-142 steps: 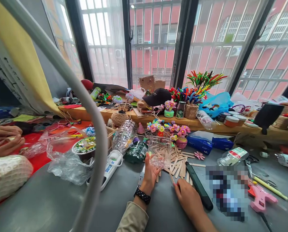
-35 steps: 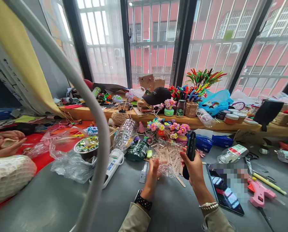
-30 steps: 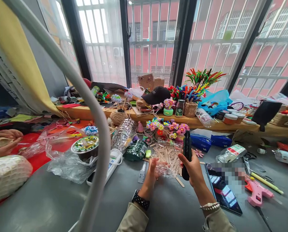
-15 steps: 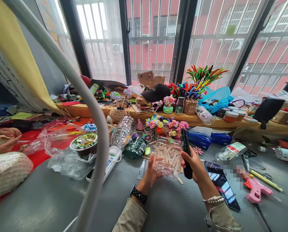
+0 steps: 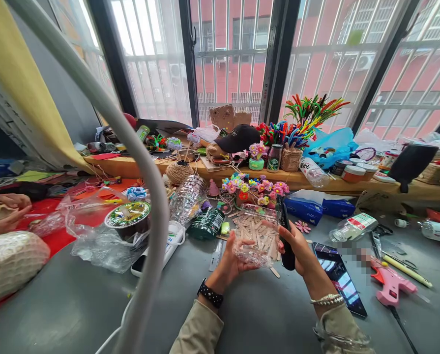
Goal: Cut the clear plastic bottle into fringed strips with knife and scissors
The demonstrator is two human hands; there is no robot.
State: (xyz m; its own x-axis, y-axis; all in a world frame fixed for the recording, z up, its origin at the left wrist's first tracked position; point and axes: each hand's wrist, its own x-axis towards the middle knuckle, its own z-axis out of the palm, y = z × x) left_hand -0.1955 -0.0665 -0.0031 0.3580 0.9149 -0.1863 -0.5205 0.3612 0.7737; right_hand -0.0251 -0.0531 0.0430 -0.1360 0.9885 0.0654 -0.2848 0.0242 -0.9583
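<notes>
My left hand point(image 5: 230, 259) is closed round the lower part of a clear plastic bottle piece point(image 5: 254, 256), above a pile of flat wooden craft sticks point(image 5: 254, 230). The sticks show through the plastic. In my right hand point(image 5: 297, 248) is a long black tool point(image 5: 286, 246) with a thick handle, held nearly upright; its exact kind I cannot tell. My right fingers reach toward the bottle piece's right side, and whether they press on it is unclear. Left of the sticks lie a clear ruler point(image 5: 216, 254) and a dark green cut bottle part point(image 5: 205, 223).
A tablet point(image 5: 339, 278) and a pink glue gun point(image 5: 395, 285) lie at right, beside scissors point(image 5: 377, 241). A white lamp arm point(image 5: 155, 216) crosses the left side. Yarn flowers point(image 5: 266, 191) stand behind the sticks. Another person's hands point(image 5: 8, 209) are at far left.
My right fingers have opened out toward the bottle piece. My left hand and the bottle piece have turned slightly. The black tool stays in my right hand.
</notes>
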